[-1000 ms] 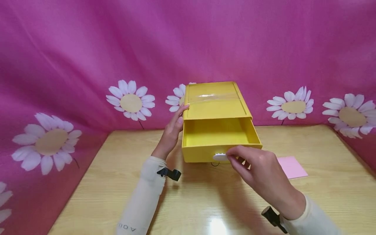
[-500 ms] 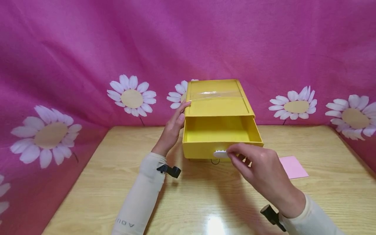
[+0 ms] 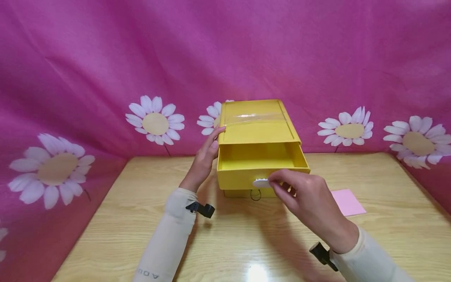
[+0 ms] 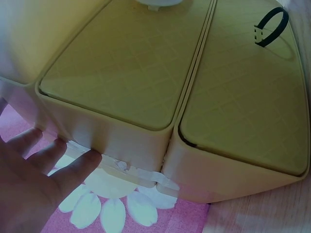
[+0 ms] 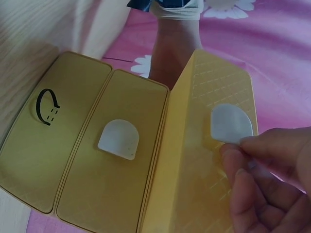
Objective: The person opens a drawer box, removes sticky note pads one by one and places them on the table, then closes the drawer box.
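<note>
A yellow drawer unit (image 3: 260, 131) stands on the table with its top drawer (image 3: 260, 181) pulled partly out, nothing seen inside. My right hand (image 3: 313, 205) pinches the white handle (image 5: 231, 122) on that drawer's front between thumb and fingers. On the unit's left side rests my left hand (image 3: 202, 162), its fingers (image 4: 77, 170) straight against the wall near the top edge. Below the pulled drawer, a middle drawer (image 5: 109, 179) with a white tab handle (image 5: 119, 139) and a bottom drawer (image 4: 248, 97) with a black loop handle (image 4: 274, 29) sit closed.
A pink square sheet (image 3: 349, 202) lies on the wooden table (image 3: 141, 235), right of the unit and partly behind my right hand. Clear tape (image 3: 253, 117) crosses the unit's top. A pink curtain (image 3: 246, 51) with daisies hangs behind and along the sides.
The top drawer has slid a little way into the unit, and my right hand has moved with it. More of the lower front shows beneath. My left hand keeps its place on the side.
</note>
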### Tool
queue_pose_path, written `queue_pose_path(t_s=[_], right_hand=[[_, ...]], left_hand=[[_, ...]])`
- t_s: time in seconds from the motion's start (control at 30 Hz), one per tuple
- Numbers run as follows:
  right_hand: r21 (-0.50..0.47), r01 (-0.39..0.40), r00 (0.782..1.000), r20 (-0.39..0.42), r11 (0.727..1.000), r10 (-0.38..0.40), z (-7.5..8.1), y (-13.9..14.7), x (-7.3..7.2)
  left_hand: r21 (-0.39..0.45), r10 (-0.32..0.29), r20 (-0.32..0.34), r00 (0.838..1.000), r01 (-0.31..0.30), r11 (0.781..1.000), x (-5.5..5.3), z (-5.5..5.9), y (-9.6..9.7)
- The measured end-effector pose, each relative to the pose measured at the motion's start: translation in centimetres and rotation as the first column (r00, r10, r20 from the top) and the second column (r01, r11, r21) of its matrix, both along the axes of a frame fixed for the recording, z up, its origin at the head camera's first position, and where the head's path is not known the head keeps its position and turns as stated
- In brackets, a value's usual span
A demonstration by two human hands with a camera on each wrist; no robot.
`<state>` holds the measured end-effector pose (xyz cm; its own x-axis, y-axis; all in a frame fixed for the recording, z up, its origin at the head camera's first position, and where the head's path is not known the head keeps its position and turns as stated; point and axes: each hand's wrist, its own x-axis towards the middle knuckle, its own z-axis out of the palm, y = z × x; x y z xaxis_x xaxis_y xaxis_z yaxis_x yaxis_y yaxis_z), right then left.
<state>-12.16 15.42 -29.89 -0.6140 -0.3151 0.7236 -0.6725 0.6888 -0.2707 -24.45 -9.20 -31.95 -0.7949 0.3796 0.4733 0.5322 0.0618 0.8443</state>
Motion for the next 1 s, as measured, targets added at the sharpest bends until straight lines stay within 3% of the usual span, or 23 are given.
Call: queue_pose_path(t_s=[0.3,1.0], right_hand=[[-0.007,0.000,0.999,0.033,1.000,0.000,-0.6,0.0,-0.4],[0.000,0.025,1.000,-0.005,1.000,-0.025,-0.3,0.1,-2.9]], left_hand=[[-0.035,0.010,0.027,1.000,-0.009,0.999,0.6,-0.2,-0.2],[0.007,-0.019,-0.006,1.000,0.019,1.000,0.0,-0.2,0.0]])
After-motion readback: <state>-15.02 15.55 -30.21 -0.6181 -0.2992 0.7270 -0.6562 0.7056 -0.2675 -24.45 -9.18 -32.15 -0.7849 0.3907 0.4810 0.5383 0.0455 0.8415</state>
